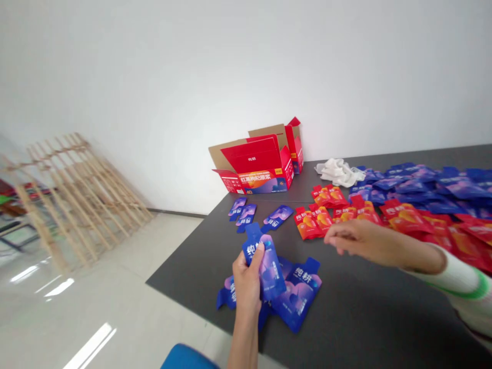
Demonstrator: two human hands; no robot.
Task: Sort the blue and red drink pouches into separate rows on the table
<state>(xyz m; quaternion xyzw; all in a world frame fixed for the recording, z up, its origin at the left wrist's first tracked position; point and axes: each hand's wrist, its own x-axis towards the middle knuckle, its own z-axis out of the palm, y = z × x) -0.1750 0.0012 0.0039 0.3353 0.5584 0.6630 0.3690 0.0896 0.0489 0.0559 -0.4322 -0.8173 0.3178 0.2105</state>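
Note:
My left hand [246, 281] is closed around a blue drink pouch [272, 271], thumb on its printed front, spout end tilted up and left. Whether a second pouch lies behind it I cannot tell. Just beneath, more blue pouches [298, 292] overlap on the dark table, partly covered by the hand. My right hand [351, 238] hovers to the right with loosely bent fingers, nothing visible in them. It is nearest to the front red pouches [307, 224], apart from them as far as I can see.
Open red cartons [265, 177] stand at the table's [184, 261] back left, with several loose blue pouches [246, 215] before them. At right lie a red pouch heap [438, 230], a blue pouch heap [415, 184] and a white cloth [338, 171]. A wooden rack [77, 189] leans against the wall.

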